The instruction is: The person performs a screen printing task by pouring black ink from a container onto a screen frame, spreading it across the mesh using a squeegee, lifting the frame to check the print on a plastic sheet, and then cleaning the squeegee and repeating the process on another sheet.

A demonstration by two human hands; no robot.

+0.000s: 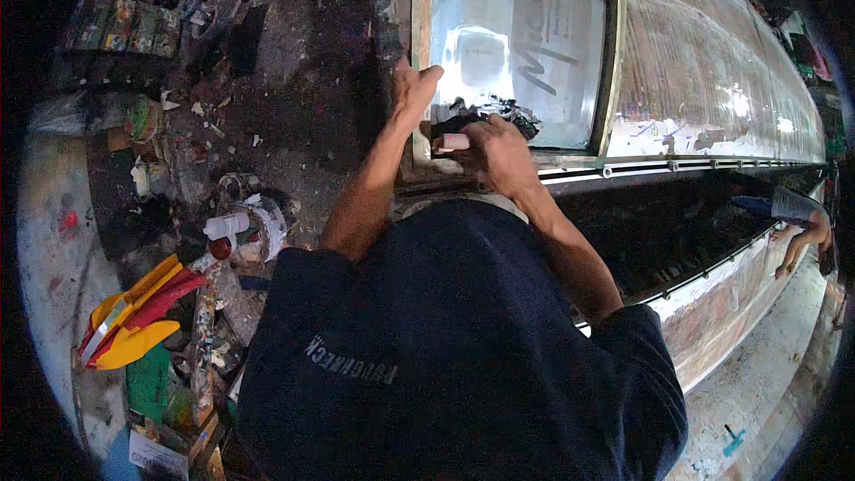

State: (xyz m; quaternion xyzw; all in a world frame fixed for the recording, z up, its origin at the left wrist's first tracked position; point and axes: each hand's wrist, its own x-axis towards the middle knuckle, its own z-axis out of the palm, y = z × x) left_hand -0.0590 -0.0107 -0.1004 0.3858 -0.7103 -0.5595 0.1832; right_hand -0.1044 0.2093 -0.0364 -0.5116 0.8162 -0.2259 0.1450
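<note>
My left hand point(414, 89) grips the left rail of a wooden-framed screen point(613, 53), thumb reaching over the inner edge. Pale lettering shapes show on the screen's translucent sheet point(557, 18). My right hand point(503, 151) is closed on a pale pink bar-shaped tool point(452, 142) at the screen's near end, where a smear of black ink point(525, 123) lies. The tool's far part is hidden by my fingers and the dark ink.
Long worktables point(712, 62) with metal rails run rightward, a dark gap between them. Another person's arm point(806, 236) reaches over the lower one at far right. On the cluttered left are a stained bucket point(264, 224), a white bottle point(224, 224) and yellow-red pieces point(138, 343).
</note>
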